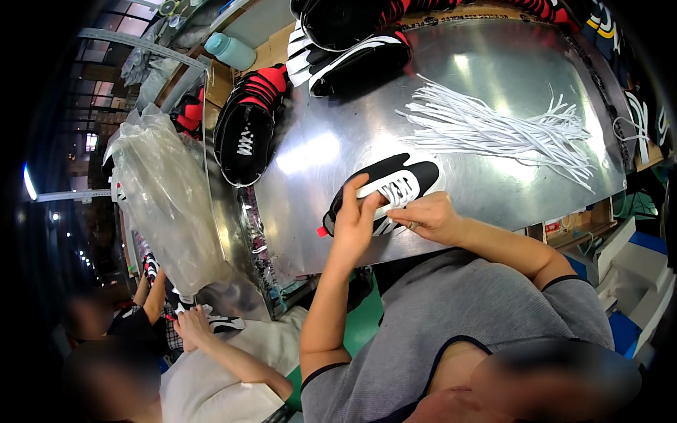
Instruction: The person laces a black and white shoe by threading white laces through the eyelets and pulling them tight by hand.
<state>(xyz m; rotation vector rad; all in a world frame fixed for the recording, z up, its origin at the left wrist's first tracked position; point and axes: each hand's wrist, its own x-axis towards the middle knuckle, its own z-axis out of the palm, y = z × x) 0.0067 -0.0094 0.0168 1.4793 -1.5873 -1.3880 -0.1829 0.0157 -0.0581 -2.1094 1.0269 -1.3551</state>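
Observation:
A black-and-white shoe upper [423, 175] with a small red tab lies over the metal tabletop in front of me. White lacing crosses its throat. My left hand [355, 218] grips the upper's near left side, thumb and fingers closed around its edge. Beside the eyelets, my right hand [431, 217] is closed in a pinch on a white shoelace [385, 224]; its fingertips partly hide the lace. Beyond the upper, toward the right, a loose bundle of white shoelaces [493, 130] is spread on the metal.
Black-and-red shoe uppers [247, 127] stand at the table's left edge, with more black-and-white ones [363, 63] at the back. A turquoise bottle [230, 51] is behind them. Left of the table hangs a clear plastic bag [166, 190]. At lower left, a co-worker's hands [192, 328] handle another shoe.

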